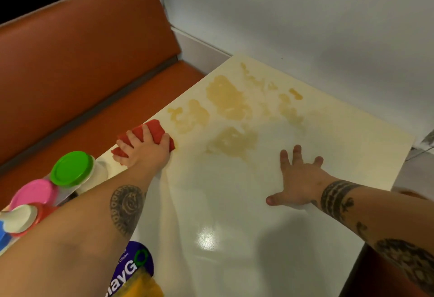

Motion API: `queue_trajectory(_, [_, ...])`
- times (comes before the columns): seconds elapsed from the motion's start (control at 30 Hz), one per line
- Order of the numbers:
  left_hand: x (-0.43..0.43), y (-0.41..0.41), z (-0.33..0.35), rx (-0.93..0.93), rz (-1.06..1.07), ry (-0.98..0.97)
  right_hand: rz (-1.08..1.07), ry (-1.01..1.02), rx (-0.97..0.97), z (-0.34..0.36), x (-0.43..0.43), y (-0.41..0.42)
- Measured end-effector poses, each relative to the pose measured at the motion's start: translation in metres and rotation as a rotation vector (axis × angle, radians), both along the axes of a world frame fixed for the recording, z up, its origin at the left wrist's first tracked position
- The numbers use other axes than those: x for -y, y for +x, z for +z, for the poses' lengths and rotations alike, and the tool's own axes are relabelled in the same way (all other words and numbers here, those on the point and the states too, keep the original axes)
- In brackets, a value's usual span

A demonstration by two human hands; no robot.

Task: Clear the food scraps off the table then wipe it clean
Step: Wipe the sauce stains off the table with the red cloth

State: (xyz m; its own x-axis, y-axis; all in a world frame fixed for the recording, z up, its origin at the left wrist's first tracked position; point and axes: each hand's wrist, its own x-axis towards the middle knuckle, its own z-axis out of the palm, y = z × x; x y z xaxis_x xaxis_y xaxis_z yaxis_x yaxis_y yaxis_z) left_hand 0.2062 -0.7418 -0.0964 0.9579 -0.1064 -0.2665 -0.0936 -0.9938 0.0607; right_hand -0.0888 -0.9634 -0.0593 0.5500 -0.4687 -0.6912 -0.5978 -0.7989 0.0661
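Observation:
A white table [234,202] carries yellowish-brown smeared stains [230,99] across its far half. My left hand [143,149] presses a red cloth [150,132] onto the table's left edge, just left of the stains, with fingers spread over the cloth. My right hand [298,179] lies flat on the bare tabletop to the right of the stains, fingers spread and straight, holding nothing. No loose food scraps show on the surface.
An orange bench seat [82,62] runs along the left. At the table's near-left corner stand tubs with a green lid [71,167] and a pink lid [35,193], plus a purple-labelled pack [131,266]. A white wall [305,15] backs the table.

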Motion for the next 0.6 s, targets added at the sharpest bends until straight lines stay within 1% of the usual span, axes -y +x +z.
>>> queue_trajectory(0.13, [0.006,0.01,-0.001,0.008,-0.095,0.0,-0.007,0.003,-0.007,0.001,-0.001,0.002])
queue_trajectory(0.27, [0.015,-0.02,-0.004,0.066,-0.333,-0.025,-0.016,0.009,-0.017,0.002,0.0,0.003])
queue_trajectory(0.33, [0.017,-0.04,-0.007,0.103,-0.413,-0.04,-0.022,0.016,-0.016,0.001,-0.001,0.004])
queue_trajectory(0.47, [0.026,-0.033,-0.007,0.093,-0.359,-0.049,-0.02,0.009,-0.012,0.002,-0.002,0.004])
queue_trajectory(0.6, [0.057,-0.02,-0.003,0.036,-0.187,-0.01,-0.019,0.014,-0.01,0.0,-0.001,0.004])
